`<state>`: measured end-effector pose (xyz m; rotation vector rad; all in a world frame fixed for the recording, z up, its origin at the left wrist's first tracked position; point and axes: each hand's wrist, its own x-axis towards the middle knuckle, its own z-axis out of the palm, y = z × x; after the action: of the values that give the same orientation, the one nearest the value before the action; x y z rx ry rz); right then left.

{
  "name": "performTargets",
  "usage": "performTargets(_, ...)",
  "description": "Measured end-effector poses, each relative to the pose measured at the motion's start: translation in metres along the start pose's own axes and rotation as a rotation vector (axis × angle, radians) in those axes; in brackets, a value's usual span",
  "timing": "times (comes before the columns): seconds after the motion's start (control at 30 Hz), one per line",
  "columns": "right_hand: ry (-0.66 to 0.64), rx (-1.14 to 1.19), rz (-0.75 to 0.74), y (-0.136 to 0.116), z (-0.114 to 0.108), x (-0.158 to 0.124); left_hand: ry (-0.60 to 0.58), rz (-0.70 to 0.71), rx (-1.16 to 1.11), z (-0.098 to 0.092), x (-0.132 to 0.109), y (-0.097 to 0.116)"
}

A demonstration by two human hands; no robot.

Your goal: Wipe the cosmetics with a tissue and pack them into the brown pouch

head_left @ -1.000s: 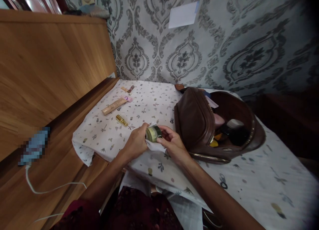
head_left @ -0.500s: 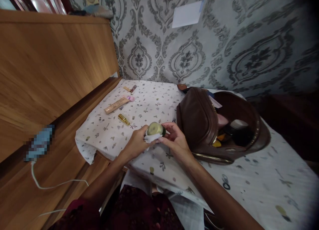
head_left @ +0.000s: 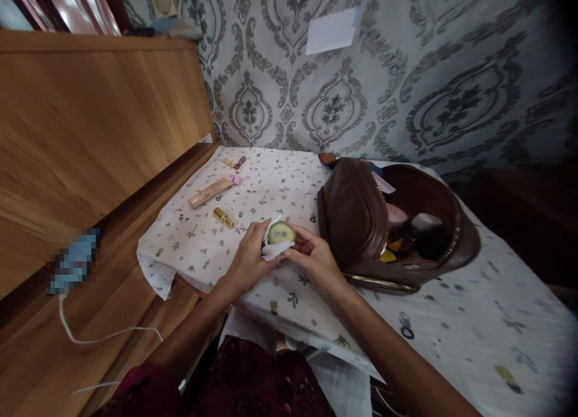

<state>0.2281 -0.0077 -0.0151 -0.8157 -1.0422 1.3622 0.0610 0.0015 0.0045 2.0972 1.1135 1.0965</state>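
Observation:
Between my hands, over the table's front part, is a small round jar (head_left: 280, 232) with a pale green top. A crumpled white tissue (head_left: 275, 250) wraps its left and lower sides. My left hand (head_left: 247, 255) is closed around the tissue and presses it against the jar. From the other side my right hand (head_left: 316, 258) grips the jar with thumb and fingers; its fingertips are partly hidden. A gold lipstick tube (head_left: 223, 217) lies to the left of my hands. Behind that are a beige cosmetic tube (head_left: 210, 193) with a pink end and a small slim item (head_left: 240, 162).
An unzipped brown leather bag (head_left: 350, 209) stands close to my right hand, with cosmetics inside. A patterned white cloth (head_left: 289, 191) covers the table. At left is a wooden cabinet (head_left: 103, 116), with a blurred blue device (head_left: 74, 261) and white cable (head_left: 108, 338).
The tissue has been shifted and now also sticks up behind the jar's left edge. The jar's top has turned slightly in my fingers. Both hands remain in nearly the same place.

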Motion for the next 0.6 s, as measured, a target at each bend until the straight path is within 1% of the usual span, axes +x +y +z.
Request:
performTargets(0.1, 0.018, 0.075, 0.04, -0.004, 0.003, -0.002, 0.012, 0.066, 0.084, 0.004, -0.004, -0.002)
performTargets(0.27, 0.031, 0.213, 0.101, -0.009, 0.004, -0.003, -0.022, 0.187, 0.178, 0.011, -0.008, -0.009)
performTargets(0.37, 0.044, 0.271, 0.128, -0.008, 0.002, -0.003, 0.002, 0.288, 0.246, 0.015, -0.007, -0.012)
performTargets(0.5, 0.079, 0.294, 0.135, -0.004, 0.001, -0.002, 0.051, 0.442, 0.33, 0.018, -0.003, -0.009)
performTargets(0.6, 0.078, 0.29, 0.12, 0.0, -0.002, 0.001, 0.043, 0.539, 0.442, 0.02, -0.001, -0.006)
